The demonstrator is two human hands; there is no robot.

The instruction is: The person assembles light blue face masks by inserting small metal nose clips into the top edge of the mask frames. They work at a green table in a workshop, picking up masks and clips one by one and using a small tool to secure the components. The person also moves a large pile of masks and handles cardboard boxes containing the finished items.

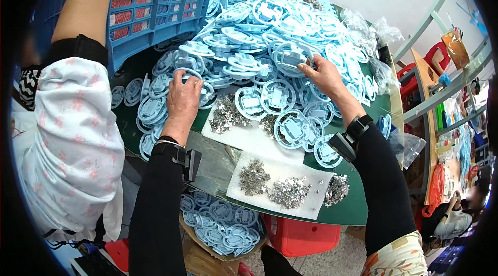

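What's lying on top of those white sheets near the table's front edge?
Little heaps of small silvery metal pieces sit on the white sheets. Blue plastic rings overlap the farther sheet's back edge, so whatever lies beneath them is hidden.

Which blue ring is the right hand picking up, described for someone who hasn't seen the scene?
Start at the big heap of blue rings on the green table. Follow the right hand to the heap's right-centre. Its ring is the one pinched at the fingertips, tilted up off the pile while its neighbours lie flat.
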